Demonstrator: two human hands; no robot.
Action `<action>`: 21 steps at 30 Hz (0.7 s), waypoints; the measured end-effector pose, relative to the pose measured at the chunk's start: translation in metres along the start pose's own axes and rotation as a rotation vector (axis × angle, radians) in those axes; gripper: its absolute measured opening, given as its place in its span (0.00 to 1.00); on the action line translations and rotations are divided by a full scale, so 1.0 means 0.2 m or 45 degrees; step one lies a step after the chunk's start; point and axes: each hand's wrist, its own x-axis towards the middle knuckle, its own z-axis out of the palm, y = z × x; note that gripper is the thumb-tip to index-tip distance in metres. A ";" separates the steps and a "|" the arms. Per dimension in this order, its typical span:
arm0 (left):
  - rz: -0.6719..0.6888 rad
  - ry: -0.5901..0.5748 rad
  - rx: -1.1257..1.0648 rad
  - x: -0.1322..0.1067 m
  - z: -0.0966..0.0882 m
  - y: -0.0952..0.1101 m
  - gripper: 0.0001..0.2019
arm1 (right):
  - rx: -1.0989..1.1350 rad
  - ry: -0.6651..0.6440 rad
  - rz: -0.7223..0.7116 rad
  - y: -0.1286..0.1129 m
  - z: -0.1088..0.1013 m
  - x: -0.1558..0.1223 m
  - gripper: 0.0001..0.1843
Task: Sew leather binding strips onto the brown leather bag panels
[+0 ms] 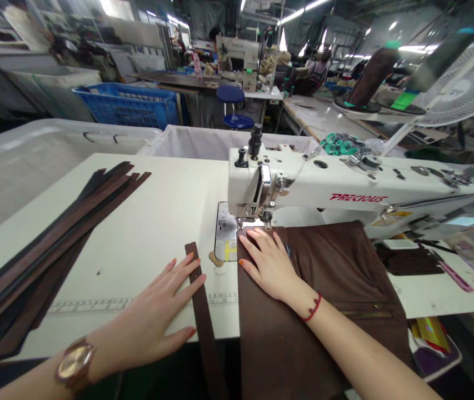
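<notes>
My left hand (pixel 165 303) rests with spread fingers on a narrow dark brown strip (pixel 204 319), which hangs over the table's front edge. Its fingertips lie across the strip near the upper end. Flat on a large brown leather-like panel (pixel 278 339) lies my right hand (pixel 268 261), fingers apart. That panel's top edge reaches the needle and presser foot of a white sewing machine (pixel 303 183). A zipper (pixel 362 312) and a small dark label show on the panel. Left of the needle is the metal needle plate (pixel 225 225).
A pile of brown and black strips (pixel 65 244) covers the table's left side. Right of the panel lie a stack of dark pieces (pixel 407 261) and pink scissors (pixel 455 276). A ruler tape (pixel 90 304) runs along the front. Thread cones (pixel 372 78) and a fan stand behind.
</notes>
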 end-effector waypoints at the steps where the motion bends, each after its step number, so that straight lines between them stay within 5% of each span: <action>1: 0.033 -0.015 0.001 -0.01 0.00 0.02 0.40 | 0.003 0.001 0.001 0.00 0.00 0.00 0.26; 9: 0.000 0.218 0.020 -0.02 0.09 0.07 0.29 | 0.023 0.000 0.032 0.00 0.01 -0.01 0.27; 15: 0.160 0.317 -0.125 0.20 0.03 -0.02 0.27 | 0.046 -0.025 0.036 -0.01 0.00 -0.04 0.27; 21: 0.277 0.325 -0.013 0.44 0.03 0.02 0.25 | 0.095 -0.021 0.045 -0.01 0.01 -0.05 0.28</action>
